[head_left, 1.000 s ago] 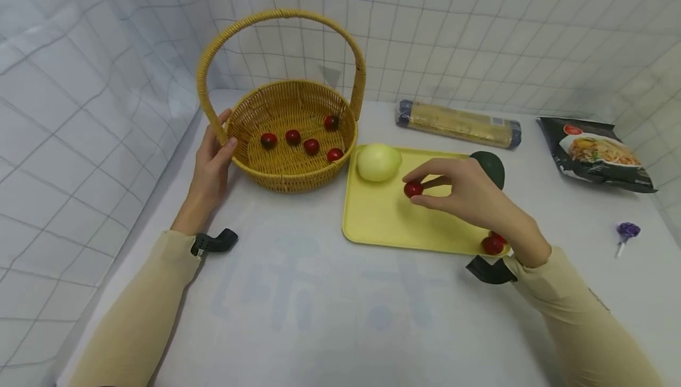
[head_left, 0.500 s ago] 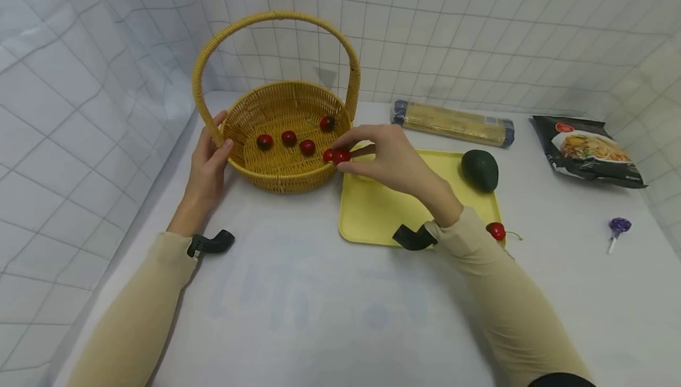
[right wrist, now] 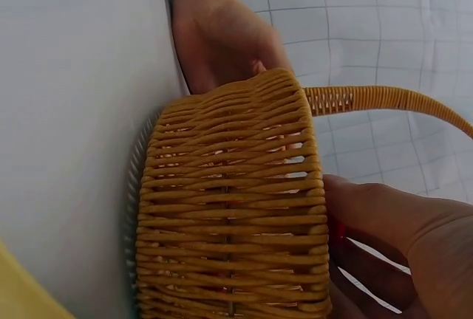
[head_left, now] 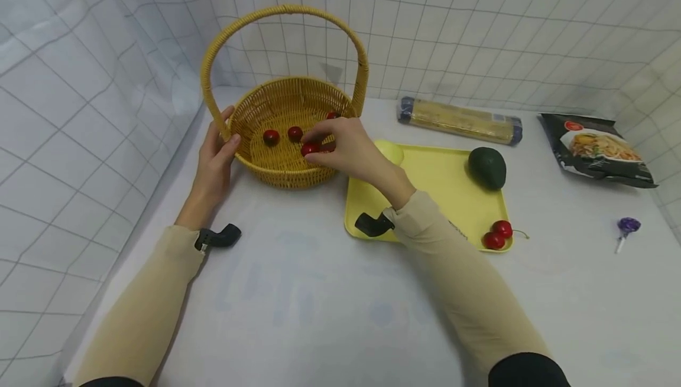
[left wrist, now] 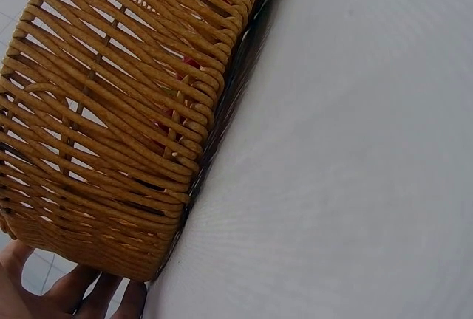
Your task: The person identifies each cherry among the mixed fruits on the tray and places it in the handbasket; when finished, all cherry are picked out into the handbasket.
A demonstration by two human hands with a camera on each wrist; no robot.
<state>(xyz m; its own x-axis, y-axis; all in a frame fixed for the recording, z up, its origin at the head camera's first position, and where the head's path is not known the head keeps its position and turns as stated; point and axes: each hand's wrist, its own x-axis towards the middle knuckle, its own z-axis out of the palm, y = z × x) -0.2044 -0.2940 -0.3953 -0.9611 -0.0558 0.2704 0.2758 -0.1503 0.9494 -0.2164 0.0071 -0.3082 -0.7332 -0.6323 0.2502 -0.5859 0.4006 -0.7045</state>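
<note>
My left hand (head_left: pixel 211 168) holds the left side of the round wicker basket (head_left: pixel 287 179), its thumb on the rim by the foot of the tall handle. In the left wrist view, its fingers (left wrist: pixel 74 289) lie against the woven wall. Above the basket's right side, my right hand (head_left: pixel 353 148) pinches a red cherry (head_left: pixel 310 149) between thumb and fingertips. Several other cherries lie on the basket floor, such as this dark red cherry (head_left: pixel 271 137); the hand hides part of the inside. The right wrist view shows red behind the rim, beside the fingers (right wrist: pixel 377 212).
Right of the basket lies a yellow tray (head_left: pixel 425 165) bearing an avocado (head_left: pixel 486 168), a pale green round vegetable (head_left: pixel 391 152) partly hidden, and two cherries (head_left: pixel 495 240). Behind is a long golden packet (head_left: pixel 460 121); farther right, a noodle bag (head_left: pixel 597 150) and purple lollipop (head_left: pixel 629 226).
My right hand has moved left from over the tray, across the basket's right rim, carrying a cherry to above the basket. My left hand has stayed on the basket.
</note>
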